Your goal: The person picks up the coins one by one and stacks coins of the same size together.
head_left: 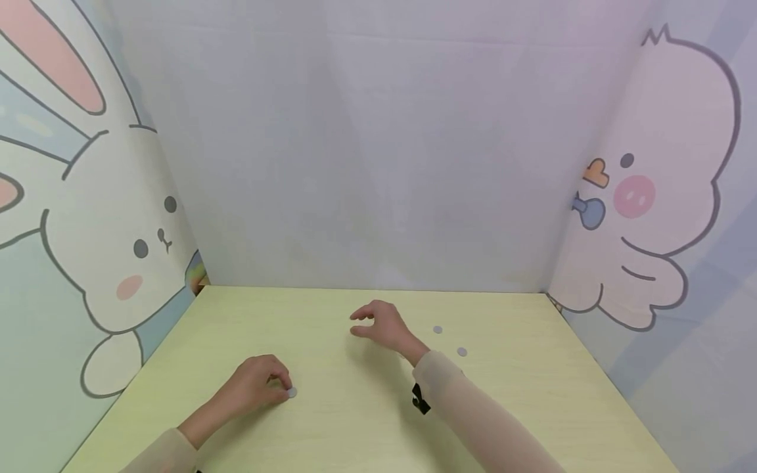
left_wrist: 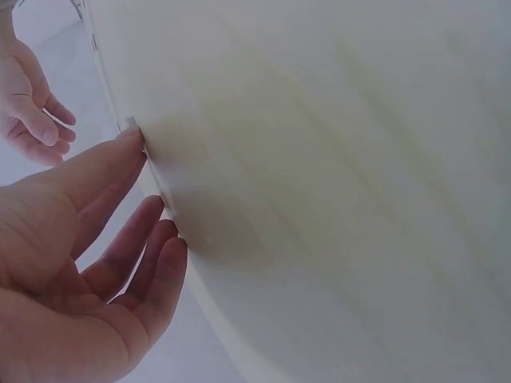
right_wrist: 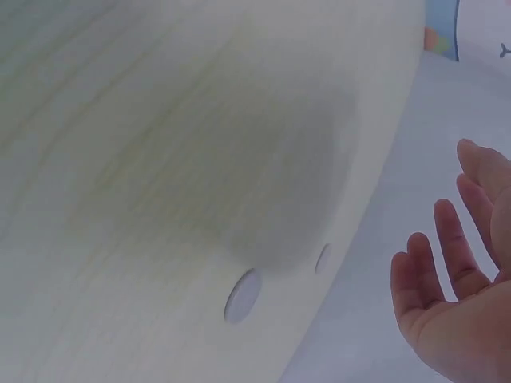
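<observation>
A small flat grey coin-like disc [head_left: 292, 392] is at the fingertips of my left hand [head_left: 255, 383], low over the left part of the table [head_left: 331, 427]. Its edge [left_wrist: 132, 122] shows by the thumb tip in the left wrist view, where the thumb and forefinger pinch it and the other fingers curve loosely near the tabletop. My right hand [head_left: 383, 324] hovers above the middle of the table, thumb and fingers apart with nothing between them. In the right wrist view that hand [right_wrist: 463, 279] is raised off the surface, fingers relaxed.
Right of my right hand lie two similar discs, a far one [head_left: 437, 329] and a nearer one [head_left: 462, 351]. The right forearm and sleeve [head_left: 473, 414] cross the table's right half. A pale cloth backdrop [head_left: 378, 164] rises at the back edge, with cartoon-printed cloth at both sides.
</observation>
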`<state>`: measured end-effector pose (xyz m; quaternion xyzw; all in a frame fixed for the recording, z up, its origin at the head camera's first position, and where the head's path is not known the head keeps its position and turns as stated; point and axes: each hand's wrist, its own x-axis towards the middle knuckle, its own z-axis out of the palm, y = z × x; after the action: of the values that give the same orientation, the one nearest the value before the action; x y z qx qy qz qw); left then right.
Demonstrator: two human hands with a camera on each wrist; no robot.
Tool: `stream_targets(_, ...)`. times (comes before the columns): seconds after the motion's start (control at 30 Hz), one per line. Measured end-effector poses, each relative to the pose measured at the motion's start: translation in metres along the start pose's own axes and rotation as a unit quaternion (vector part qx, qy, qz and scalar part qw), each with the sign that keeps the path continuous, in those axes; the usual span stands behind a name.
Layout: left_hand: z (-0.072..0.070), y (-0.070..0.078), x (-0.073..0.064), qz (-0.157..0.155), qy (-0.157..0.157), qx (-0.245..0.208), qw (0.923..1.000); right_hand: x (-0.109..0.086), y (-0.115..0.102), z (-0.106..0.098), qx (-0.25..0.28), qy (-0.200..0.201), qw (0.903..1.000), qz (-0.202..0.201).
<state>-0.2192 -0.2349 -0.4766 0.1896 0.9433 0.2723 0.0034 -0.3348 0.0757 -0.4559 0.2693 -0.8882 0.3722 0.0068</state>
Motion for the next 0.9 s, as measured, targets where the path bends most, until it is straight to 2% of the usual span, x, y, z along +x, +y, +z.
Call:
stream_targets(0.17, 0.001, -0.002, -0.001, -0.002, 0.001, -0.001, 1.0000, 0.002, 0.016, -0.012, 0.006, 0.020, 0.9996, 0.021)
stream_targets(0.3, 0.002, -0.001, -0.001, -0.002, 0.001, -0.002, 1.0000, 0.002, 0.031, -0.017, -0.007, 0.031, 0.9992, 0.023)
stream_targets(0.57, 0.001, 0.000, -0.001, -0.002, 0.003, -0.001, 1.0000, 0.002, 0.051, -0.026, -0.033, 0.021, 0.9976, 0.058)
stream_targets(0.8, 0.001, 0.000, -0.001, -0.007, 0.005, -0.003, 1.0000, 0.006, 0.069, -0.021, -0.085, 0.002, 0.9953, 0.046)
stream_targets(0.9, 0.001, 0.001, -0.001, -0.010, 0.003, -0.006, 0.9999, 0.009, 0.074, -0.019, -0.091, 0.000, 0.9952, 0.034)
